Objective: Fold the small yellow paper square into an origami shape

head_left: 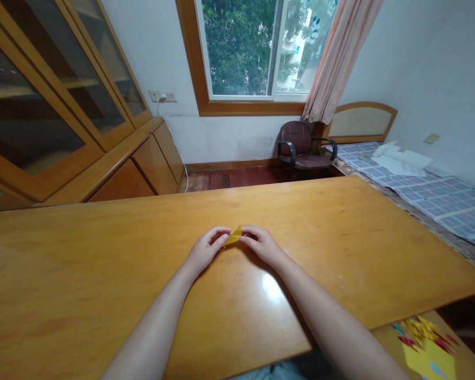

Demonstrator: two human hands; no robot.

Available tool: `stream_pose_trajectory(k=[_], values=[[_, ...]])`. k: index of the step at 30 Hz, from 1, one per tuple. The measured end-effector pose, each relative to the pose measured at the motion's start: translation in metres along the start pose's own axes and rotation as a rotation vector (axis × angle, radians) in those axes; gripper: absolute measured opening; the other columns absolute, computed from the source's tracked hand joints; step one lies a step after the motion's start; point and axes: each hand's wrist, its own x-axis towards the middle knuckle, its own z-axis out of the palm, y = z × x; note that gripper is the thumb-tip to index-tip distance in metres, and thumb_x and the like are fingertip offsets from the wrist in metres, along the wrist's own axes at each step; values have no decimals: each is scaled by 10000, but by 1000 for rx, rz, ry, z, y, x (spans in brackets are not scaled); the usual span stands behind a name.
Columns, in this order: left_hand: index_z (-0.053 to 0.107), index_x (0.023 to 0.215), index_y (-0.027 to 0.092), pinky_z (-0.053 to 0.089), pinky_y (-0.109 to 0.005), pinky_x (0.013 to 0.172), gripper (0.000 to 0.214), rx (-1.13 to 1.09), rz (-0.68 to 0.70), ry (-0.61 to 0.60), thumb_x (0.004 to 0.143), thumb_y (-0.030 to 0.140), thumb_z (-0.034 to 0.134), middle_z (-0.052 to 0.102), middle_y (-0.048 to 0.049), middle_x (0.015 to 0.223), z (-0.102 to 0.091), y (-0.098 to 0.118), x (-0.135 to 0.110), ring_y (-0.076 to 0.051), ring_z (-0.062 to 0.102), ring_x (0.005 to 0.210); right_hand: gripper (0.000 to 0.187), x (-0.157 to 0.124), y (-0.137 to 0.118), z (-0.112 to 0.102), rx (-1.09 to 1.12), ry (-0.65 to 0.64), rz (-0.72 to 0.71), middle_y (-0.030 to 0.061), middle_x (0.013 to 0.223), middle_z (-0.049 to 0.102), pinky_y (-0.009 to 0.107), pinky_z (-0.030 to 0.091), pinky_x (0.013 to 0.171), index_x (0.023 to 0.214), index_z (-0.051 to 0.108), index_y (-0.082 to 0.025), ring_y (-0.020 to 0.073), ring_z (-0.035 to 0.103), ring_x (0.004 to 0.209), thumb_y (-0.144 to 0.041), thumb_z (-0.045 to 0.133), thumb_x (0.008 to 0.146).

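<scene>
A small folded piece of yellow paper is held up between my two hands, just above the wooden table. On its left side, my left hand pinches the paper between thumb and fingers. From the right, my right hand grips the opposite edge in the same way. The paper has a pointed upper corner and looks folded at a slant. My fingertips hide part of its edges.
At the lower right, a lower surface holds yellow paper sheets and a pile of small yellow, red and blue folded pieces. Beyond the table are a brown armchair, a bed and wooden cabinets.
</scene>
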Motion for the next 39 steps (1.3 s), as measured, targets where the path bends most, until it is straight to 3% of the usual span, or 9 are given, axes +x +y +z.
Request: stream_pose_trajectory(k=[7,13,20,23,27,33,39], values=[[592,1132,162,488,-404,979,442,-211,-18,10,787,420,692,675,-137,1170,-2,1,0,-259,621,1115,218,0,-1,-2,-6,-48,-47,50,979,690,315,463,843,1071,700,-197,187,617,904,-230,583,890],[548,1219,190,531,-333,865,551,-324,-36,25,731,342,752,599,-116,1238,-6,-2,-2,-164,637,885,186,0,-2,-2,-2,-57,5,45,916,674,301,466,780,1006,711,-193,184,602,848,-260,595,877],[502,1278,235,535,-290,787,636,-493,-6,-17,710,272,787,562,-114,1278,-2,1,-4,-152,651,858,251,-1,2,0,181,-73,161,33,857,648,237,447,614,1047,667,-164,125,557,678,-307,636,843],[533,1274,251,531,-323,855,663,-490,-25,-47,675,257,817,574,-105,1288,0,1,-4,-194,667,951,367,0,4,0,303,-69,210,17,828,627,217,435,558,1140,624,-170,108,543,627,-347,665,821],[648,1130,197,496,-332,950,529,-426,-73,-17,642,266,840,644,-95,1217,0,-3,-3,-232,633,1081,454,0,5,-1,406,-40,215,-12,783,595,193,417,513,1193,580,-197,93,522,589,-374,707,794],[696,1025,164,521,-344,867,426,-367,-109,54,663,350,820,709,-84,1028,-1,-7,0,-222,658,938,409,0,5,-1,470,47,208,-17,776,586,188,409,512,1141,591,-214,91,513,592,-372,721,786],[723,957,166,515,-301,751,382,-218,-68,153,669,406,797,685,-47,852,-2,-8,2,-191,628,804,353,-1,7,1,385,60,214,10,844,601,216,423,562,1077,673,-203,105,539,646,-387,728,782]])
